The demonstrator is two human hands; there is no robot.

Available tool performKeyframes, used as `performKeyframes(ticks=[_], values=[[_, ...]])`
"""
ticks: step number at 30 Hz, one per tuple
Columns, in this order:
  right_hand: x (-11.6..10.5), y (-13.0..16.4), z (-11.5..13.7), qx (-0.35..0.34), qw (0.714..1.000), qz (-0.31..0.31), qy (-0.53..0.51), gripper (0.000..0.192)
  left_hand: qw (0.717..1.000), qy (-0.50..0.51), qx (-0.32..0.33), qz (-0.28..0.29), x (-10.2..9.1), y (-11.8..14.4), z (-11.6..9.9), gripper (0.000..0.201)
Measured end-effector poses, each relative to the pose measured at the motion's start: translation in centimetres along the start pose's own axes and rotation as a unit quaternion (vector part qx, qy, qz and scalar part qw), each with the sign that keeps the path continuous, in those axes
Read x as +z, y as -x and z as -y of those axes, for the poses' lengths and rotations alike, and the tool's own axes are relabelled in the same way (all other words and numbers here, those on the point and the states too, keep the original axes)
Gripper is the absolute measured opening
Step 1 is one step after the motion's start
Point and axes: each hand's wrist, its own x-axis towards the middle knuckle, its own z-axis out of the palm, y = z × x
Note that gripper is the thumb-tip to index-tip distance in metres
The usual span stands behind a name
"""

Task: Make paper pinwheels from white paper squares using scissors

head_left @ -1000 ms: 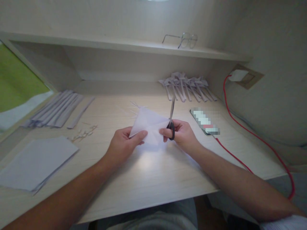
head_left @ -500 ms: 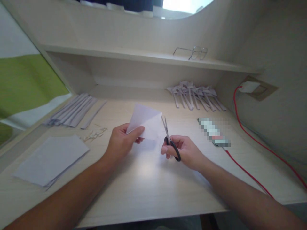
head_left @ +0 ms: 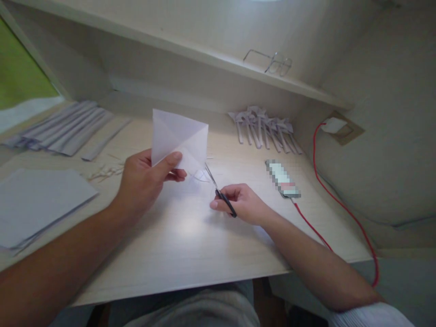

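A square of white paper point(head_left: 180, 136) with diagonal creases is pinched in my left hand point(head_left: 146, 179), thumb in front and fingers behind. My right hand point(head_left: 241, 202) grips black-handled scissors point(head_left: 223, 200), their blades pointing up and left. The blade tips meet the paper's lower right corner; whether they are cutting into it I cannot tell. Thin pale strips point(head_left: 200, 176) lie on the desk just beneath the paper.
Rolled paper sticks point(head_left: 71, 129) and a stack of white sheets point(head_left: 44, 204) lie left, with small cotton-bud-like pieces point(head_left: 105, 170) beside them. Paper pinwheels point(head_left: 262, 125) rest at the back. A phone point(head_left: 282, 177) with a red cable point(head_left: 313, 227) lies right. Glasses point(head_left: 279, 63) sit on the shelf.
The paper has turned from a slanted pose to a nearly upright square facing me. The scissors have come to its lower right corner. My view has tilted and shifted.
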Motion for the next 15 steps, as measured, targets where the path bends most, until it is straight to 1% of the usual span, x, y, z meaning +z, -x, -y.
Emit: performKeyframes(ticks=[4,9,15], values=[[0.09,0.14,0.22,0.010,1.000,0.013,0.013,0.043,1.000,-0.002,-0.011,0.015,-0.24,0.05,0.24,0.025],[0.38,0.23,0.79,0.027,0.999,0.006,0.017,0.044,0.999,-0.027,-0.013,0.035,-0.44,0.19,0.23,0.027],[0.32,0.06,-0.11,0.018,1.000,0.015,-0.002,0.040,0.998,-0.035,-0.024,0.049,-0.38,0.36,-0.12,0.027]])
